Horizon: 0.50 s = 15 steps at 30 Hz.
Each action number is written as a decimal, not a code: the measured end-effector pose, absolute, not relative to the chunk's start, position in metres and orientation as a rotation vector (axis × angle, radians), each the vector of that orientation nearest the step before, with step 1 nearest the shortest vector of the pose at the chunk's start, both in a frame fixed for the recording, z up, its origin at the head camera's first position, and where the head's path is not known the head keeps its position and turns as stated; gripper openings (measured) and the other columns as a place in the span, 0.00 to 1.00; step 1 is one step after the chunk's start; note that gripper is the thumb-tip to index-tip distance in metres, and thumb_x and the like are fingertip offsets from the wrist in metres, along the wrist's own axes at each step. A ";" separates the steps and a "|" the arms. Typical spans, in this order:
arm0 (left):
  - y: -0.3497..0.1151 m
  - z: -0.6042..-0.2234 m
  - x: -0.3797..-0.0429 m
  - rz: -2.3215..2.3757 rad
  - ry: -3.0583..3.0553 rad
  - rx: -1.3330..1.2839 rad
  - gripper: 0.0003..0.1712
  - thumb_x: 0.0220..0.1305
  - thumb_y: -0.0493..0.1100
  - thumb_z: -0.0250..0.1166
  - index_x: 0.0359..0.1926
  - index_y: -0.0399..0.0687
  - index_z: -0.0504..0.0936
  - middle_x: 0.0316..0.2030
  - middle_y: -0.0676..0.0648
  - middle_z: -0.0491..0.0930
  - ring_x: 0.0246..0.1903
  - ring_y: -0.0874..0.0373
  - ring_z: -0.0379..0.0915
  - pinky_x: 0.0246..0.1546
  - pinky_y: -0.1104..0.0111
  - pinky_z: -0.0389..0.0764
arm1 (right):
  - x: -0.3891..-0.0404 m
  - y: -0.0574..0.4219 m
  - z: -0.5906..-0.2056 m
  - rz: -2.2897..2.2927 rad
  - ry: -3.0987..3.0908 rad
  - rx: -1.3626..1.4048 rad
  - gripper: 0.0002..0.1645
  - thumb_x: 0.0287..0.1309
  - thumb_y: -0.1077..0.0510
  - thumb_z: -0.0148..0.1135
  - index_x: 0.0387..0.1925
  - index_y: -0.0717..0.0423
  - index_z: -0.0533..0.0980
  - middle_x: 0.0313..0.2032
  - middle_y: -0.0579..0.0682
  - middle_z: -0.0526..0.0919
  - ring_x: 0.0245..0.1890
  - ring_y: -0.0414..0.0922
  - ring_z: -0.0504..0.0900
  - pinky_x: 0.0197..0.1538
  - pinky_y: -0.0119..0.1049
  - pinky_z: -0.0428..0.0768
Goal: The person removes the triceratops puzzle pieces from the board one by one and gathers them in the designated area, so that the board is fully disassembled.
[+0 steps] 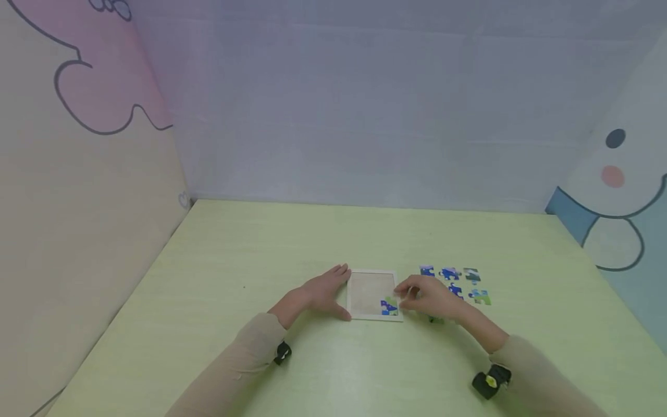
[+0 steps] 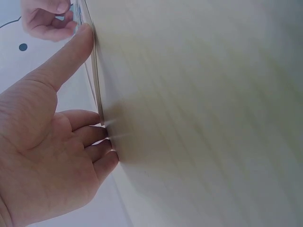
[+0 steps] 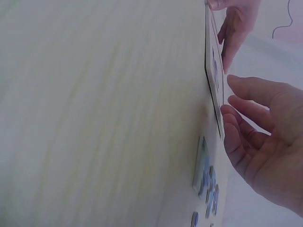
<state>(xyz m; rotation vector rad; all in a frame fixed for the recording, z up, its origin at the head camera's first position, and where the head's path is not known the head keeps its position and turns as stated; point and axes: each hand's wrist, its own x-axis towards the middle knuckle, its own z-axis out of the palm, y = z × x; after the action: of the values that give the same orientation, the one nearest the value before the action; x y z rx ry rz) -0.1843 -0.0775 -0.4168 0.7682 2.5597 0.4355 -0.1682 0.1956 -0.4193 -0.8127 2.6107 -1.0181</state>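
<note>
A shallow puzzle tray with a white rim (image 1: 375, 318) lies flat on the table. In its near right corner sits a blue and green puzzle section (image 1: 388, 306); the rest of its wooden base shows bare. My left hand (image 1: 325, 289) rests along the tray's left side, thumb at the near corner and fingers at the far one. In the left wrist view, the left thumb (image 2: 75, 52) lies straight against the tray's edge. My right hand (image 1: 429, 296) hovers at the right rim with fingers loosely bent. The right wrist view shows nothing between its thumb and fingertips (image 3: 231, 113).
Several loose jigsaw pieces (image 1: 449, 273) lie on the table (image 1: 292, 243) right of the tray, partly behind my right hand. A dark green piece (image 1: 435, 319) peeks out beneath that hand. A pale fabric backdrop (image 1: 339, 116) stands behind the table.
</note>
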 end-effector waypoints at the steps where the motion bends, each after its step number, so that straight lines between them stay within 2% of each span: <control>1: -0.077 -0.416 -0.184 0.438 2.559 0.768 0.58 0.46 0.58 0.69 0.69 0.39 0.48 0.70 0.43 0.43 0.69 0.50 0.35 0.67 0.60 0.48 | -0.169 0.192 -0.421 -1.018 2.604 -0.810 0.17 0.47 0.60 0.67 0.41 0.60 0.78 0.35 0.46 0.80 0.32 0.38 0.75 0.32 0.28 0.76; 10: -0.076 -0.415 -0.183 0.444 2.554 0.758 0.57 0.46 0.58 0.69 0.69 0.39 0.48 0.70 0.43 0.43 0.69 0.51 0.35 0.67 0.60 0.48 | -0.167 0.172 -0.424 -0.975 2.564 -0.727 0.23 0.43 0.61 0.69 0.45 0.61 0.77 0.33 0.44 0.78 0.31 0.40 0.72 0.32 0.30 0.74; 15: -0.077 -0.415 -0.184 0.431 2.556 0.762 0.57 0.47 0.59 0.69 0.69 0.39 0.48 0.70 0.43 0.43 0.69 0.50 0.35 0.67 0.60 0.49 | -0.167 0.169 -0.423 -0.951 2.545 -0.702 0.22 0.42 0.62 0.69 0.44 0.60 0.77 0.32 0.44 0.76 0.32 0.41 0.71 0.34 0.30 0.74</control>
<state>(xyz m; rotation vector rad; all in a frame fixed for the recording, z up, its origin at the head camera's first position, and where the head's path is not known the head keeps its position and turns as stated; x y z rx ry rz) -0.1836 -0.0766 -0.4145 0.7619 2.5559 0.4306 -0.1668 0.1688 -0.4231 -0.7022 2.5451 -0.9513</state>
